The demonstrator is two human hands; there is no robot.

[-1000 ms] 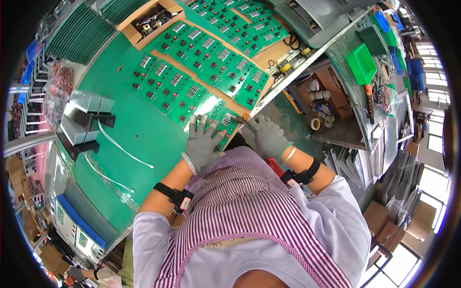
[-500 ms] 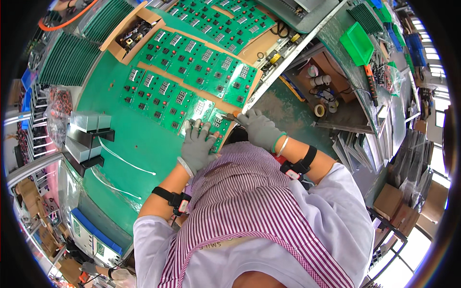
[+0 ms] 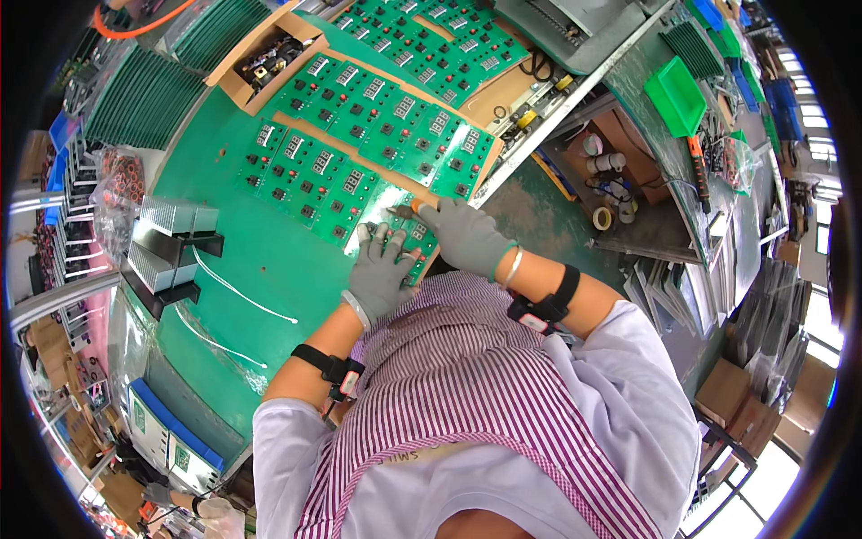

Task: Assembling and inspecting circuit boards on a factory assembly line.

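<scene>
My right hand (image 3: 468,236) is closed round a small hand tool (image 3: 417,207) with an orange part and a dark tip; its exact kind is not clear. The tip is at the upper edge of a green circuit board (image 3: 420,235) with a digit display, at the near end of a row. My left hand (image 3: 378,273) lies on that board and the one beside it, fingers spread and stretched out. Both hands wear grey gloves. More circuit boards (image 3: 310,189) of the same kind lie in rows beyond my hands, brown cardboard (image 3: 395,175) between them.
A cardboard box (image 3: 235,88) of dark parts stands at the far left. Finned metal heat sinks (image 3: 162,265) and white cable ties (image 3: 242,296) lie on the green table (image 3: 229,234). Right of the table's metal edge (image 3: 539,135), a shelf holds tape rolls (image 3: 602,218).
My right hand has moved left, bringing the tool from the board's right side over its upper edge. My left hand remains on the boards. The whole view has shifted slightly.
</scene>
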